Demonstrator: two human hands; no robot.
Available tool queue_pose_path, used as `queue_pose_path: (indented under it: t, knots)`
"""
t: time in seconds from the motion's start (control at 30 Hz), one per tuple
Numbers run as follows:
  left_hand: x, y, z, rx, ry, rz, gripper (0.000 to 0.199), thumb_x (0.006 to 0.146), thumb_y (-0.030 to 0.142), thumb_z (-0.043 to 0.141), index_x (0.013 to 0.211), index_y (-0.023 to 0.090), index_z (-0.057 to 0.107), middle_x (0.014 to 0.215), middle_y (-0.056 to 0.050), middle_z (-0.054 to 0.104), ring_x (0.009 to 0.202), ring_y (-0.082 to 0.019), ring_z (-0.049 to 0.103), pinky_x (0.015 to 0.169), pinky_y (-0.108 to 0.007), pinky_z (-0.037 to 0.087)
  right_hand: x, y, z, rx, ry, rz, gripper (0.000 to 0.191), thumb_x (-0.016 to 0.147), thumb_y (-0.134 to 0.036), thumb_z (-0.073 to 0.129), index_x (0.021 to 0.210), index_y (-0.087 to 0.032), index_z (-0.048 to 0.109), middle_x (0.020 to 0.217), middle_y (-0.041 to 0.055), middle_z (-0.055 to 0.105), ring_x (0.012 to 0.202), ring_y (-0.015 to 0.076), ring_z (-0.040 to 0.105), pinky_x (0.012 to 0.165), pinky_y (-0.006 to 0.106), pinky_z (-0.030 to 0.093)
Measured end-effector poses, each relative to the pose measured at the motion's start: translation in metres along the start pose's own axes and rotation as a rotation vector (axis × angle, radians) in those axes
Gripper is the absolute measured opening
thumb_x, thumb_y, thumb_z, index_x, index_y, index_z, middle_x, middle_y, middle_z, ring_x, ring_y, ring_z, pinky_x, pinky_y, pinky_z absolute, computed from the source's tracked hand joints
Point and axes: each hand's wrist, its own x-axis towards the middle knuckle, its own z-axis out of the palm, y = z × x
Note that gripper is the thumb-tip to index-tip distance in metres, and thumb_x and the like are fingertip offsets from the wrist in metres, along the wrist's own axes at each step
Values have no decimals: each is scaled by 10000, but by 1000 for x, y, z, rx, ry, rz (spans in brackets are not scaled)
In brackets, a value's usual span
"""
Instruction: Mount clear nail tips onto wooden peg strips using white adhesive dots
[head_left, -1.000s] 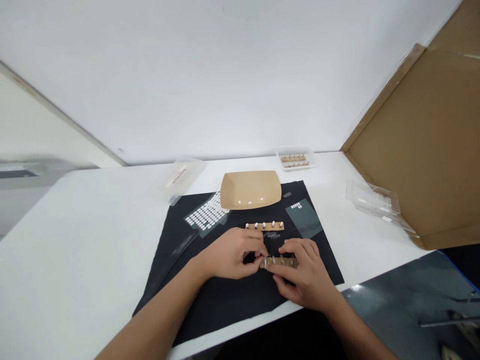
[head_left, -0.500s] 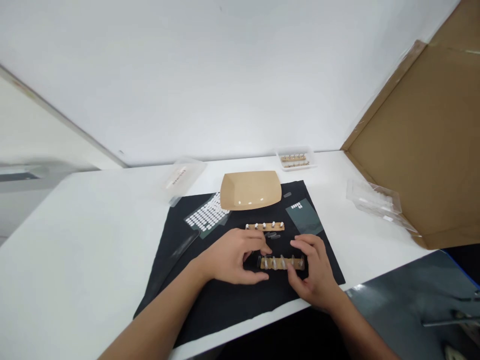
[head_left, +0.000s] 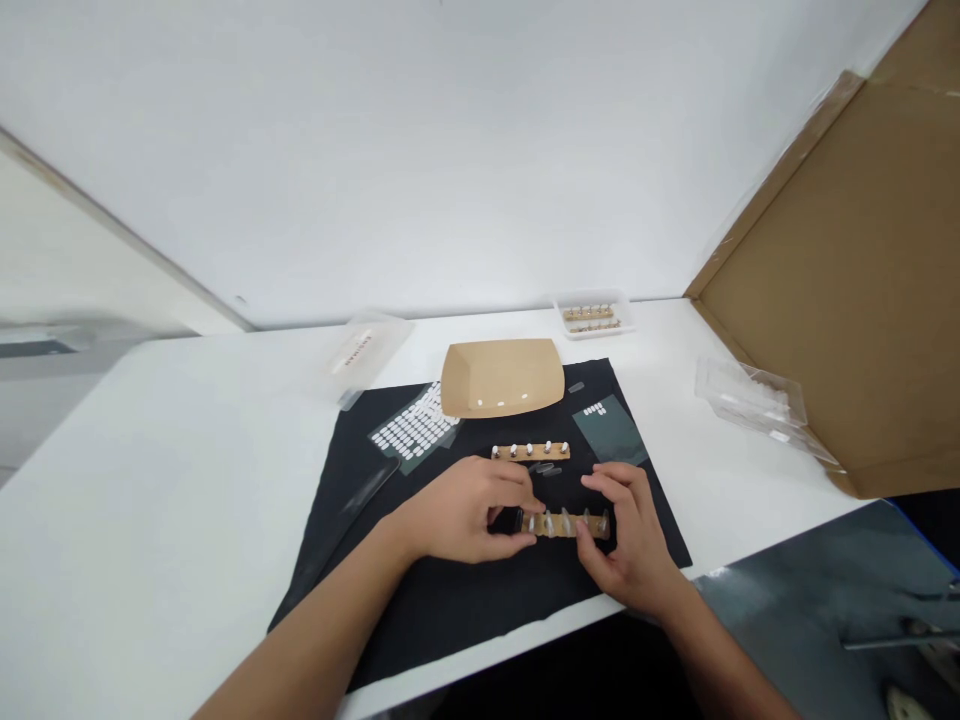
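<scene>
A wooden strip (head_left: 576, 528) bearing a row of clear false nail tips (head_left: 567, 520) lies crosswise on the black cloth (head_left: 442, 610). At its left end, the thumb and forefinger of my left hand (head_left: 476, 510) close on the leftmost clear nail tip (head_left: 532, 524). My right hand (head_left: 626, 535) is at the right half, its thumb against the strip's near edge and its fingers raised and apart. Just beyond stands a second wooden strip (head_left: 529, 452) with white-topped posts. Several loose clear nail tips (head_left: 546, 468) lie between the two strips.
A tan cardboard tray (head_left: 502, 375) stands behind. Sheets with white oval stickers (head_left: 412, 430) lie left, and a dark green sheet (head_left: 609, 432) right. A clear box (head_left: 592, 330) holds more strips. Plastic cases (head_left: 750, 395) sit near a large carton (head_left: 847, 300).
My left thumb has moved up toward the forefinger, closing at the strip's left end. My right hand has barely moved. The view has shifted slightly.
</scene>
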Motion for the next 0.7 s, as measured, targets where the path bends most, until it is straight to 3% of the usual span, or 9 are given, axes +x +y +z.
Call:
queue_pose_path:
  t: [0.37,0.57,0.7]
  knots:
    - [-2,-3,3,7,19,-1,226,859,326,802,1051,207,782,850,-13,707,598,-111,607,576,-226,485,2,-1,-1,13,13,8,515,933,-159,645,1422,-236,500,1335,152,466,1340,329,513,1123,576,528]
    - [-3,-5,4,34,-25,-54,364,836,427,849,1109,205,753,886,-1,731,569,-108,603,578,-242,483,0,1,-4,21,141,50,455,929,-155,625,1362,-233,506,1322,149,495,1275,322,545,1062,585,538]
    - [-4,-5,5,124,-35,-67,316,842,420,830,1077,226,746,919,2,738,607,-124,625,571,-248,464,-3,1,-6,23,206,86,443,915,-156,624,1337,-231,513,1317,146,519,1227,321,568,1030,584,539]
